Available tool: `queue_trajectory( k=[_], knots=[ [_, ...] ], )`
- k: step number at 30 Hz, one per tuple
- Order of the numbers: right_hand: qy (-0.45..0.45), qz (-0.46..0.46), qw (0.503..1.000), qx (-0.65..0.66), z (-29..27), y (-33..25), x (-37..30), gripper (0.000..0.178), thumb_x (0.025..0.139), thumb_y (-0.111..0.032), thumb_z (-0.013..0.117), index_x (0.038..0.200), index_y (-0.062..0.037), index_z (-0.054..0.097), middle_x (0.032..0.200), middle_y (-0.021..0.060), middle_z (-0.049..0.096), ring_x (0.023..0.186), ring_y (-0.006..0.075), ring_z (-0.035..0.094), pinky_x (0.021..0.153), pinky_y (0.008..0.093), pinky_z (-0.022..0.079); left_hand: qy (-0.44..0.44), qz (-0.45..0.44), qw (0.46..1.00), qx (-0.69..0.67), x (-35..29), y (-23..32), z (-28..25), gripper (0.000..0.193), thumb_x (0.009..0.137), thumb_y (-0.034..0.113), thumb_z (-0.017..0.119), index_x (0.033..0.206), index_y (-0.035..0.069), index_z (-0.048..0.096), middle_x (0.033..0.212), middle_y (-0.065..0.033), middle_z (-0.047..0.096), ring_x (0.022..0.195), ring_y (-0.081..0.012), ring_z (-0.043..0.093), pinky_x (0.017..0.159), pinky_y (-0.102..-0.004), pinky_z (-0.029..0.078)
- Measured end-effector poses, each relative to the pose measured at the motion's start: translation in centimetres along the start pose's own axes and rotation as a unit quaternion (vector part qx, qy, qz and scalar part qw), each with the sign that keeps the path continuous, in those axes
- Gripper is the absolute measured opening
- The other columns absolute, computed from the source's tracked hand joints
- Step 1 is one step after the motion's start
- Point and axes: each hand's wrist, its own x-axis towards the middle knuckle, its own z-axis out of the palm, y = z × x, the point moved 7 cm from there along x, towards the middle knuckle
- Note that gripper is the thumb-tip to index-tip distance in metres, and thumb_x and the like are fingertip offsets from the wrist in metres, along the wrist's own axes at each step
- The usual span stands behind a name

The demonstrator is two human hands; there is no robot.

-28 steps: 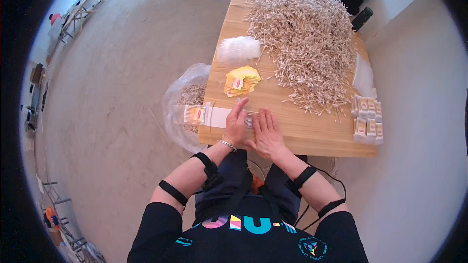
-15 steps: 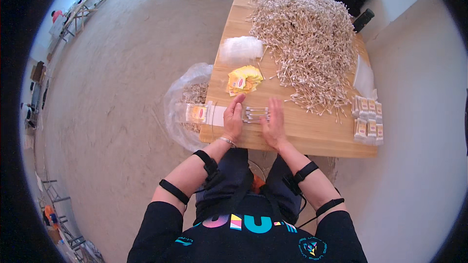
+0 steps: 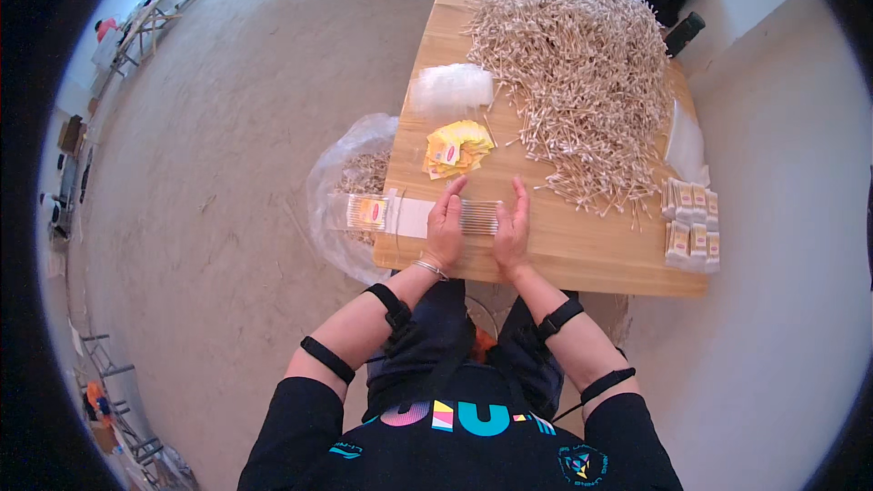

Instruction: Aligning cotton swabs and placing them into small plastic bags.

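Observation:
A flat row of cotton swabs [image 3: 479,217] lies side by side on the wooden table, near its front edge. My left hand [image 3: 445,230] stands on edge at the row's left end, fingers stretched out. At the right end, my right hand [image 3: 513,232] is held the same way, palm against the swab tips. A white strip [image 3: 416,218] reaches left from beside my left hand. Past it, at the table's left edge, is a clear packet of swabs with a yellow card [image 3: 367,212]. Yellow cards [image 3: 455,147] are piled just beyond my hands.
A large heap of loose swabs [image 3: 568,73] covers the table's far part. Clear plastic bags [image 3: 452,88] are stacked at the left. Packed swab bundles [image 3: 691,223] sit at the right edge. Left of the table, a clear plastic sack [image 3: 327,173] holds more swabs.
My right hand has turned from lying partly over the swabs to upright at their right end. The swabs now sit in a more even row between both hands.

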Motion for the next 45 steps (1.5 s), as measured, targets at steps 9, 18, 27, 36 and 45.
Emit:
queue_trajectory(
  k=[9, 18, 27, 36, 45],
  knots=[
    [-0.037, -0.019, 0.997, -0.067, -0.3, 0.3, -0.2, 0.051, 0.089, -0.016, 0.042, 0.134, 0.005, 0.033, 0.143, 0.0238, 0.03, 0.137, 0.0336, 0.024, 0.112, 0.0381, 0.016, 0.019, -0.007, 0.998, -0.051, -0.1, -0.3, 0.0, 0.041, 0.099, 0.025, 0.036, 0.127, -0.003, 0.049, 0.127, -0.0141, 0.053, 0.12, -0.0193, 0.047, 0.102, -0.0284, 0.032],
    [-0.053, -0.125, 0.955, -0.263, -0.1, -0.7, 2.5, 0.04, 0.086, -0.005, 0.049, 0.126, 0.0012, 0.047, 0.128, 0.0189, 0.048, 0.122, 0.0337, 0.042, 0.103, 0.0387, 0.033, -0.001, -0.002, 0.999, -0.034, 0.4, -0.9, -0.4, 0.041, 0.099, 0.025, 0.037, 0.128, -0.002, 0.049, 0.127, -0.0138, 0.053, 0.12, -0.0194, 0.047, 0.102, -0.0289, 0.033],
    [-0.053, -0.049, 0.845, -0.53, 1.2, -0.7, 13.1, 0.016, 0.082, -0.02, 0.06, 0.088, -0.0069, 0.066, 0.096, 0.0109, 0.061, 0.098, 0.0279, 0.055, 0.085, 0.0391, 0.046, -0.025, -0.004, 1.0, 0.015, 0.0, -0.7, -0.1, 0.04, 0.098, 0.024, 0.039, 0.129, 0.0, 0.048, 0.128, -0.0126, 0.053, 0.122, -0.0202, 0.045, 0.103, -0.0294, 0.031],
    [-0.044, 0.025, 0.832, -0.553, -0.1, 2.8, 14.7, 0.022, 0.085, -0.022, 0.052, 0.089, -0.0053, 0.065, 0.095, 0.0153, 0.063, 0.092, 0.0328, 0.061, 0.08, 0.043, 0.05, -0.007, -0.011, 0.999, -0.031, -0.1, -0.9, 0.0, 0.042, 0.098, 0.025, 0.04, 0.13, -0.001, 0.046, 0.127, -0.0141, 0.052, 0.121, -0.0204, 0.045, 0.103, -0.0291, 0.032],
    [-0.12, -0.048, 0.789, -0.6, -1.1, 0.6, 10.7, 0.017, 0.086, -0.016, 0.048, 0.09, -0.0031, 0.059, 0.092, 0.0169, 0.062, 0.091, 0.0344, 0.06, 0.072, 0.0437, 0.051, -0.004, 0.005, 1.0, 0.004, 0.0, -0.6, -0.6, 0.043, 0.098, 0.024, 0.039, 0.131, -0.003, 0.045, 0.13, -0.0159, 0.05, 0.123, -0.0221, 0.045, 0.104, -0.03, 0.032]
  ],
)
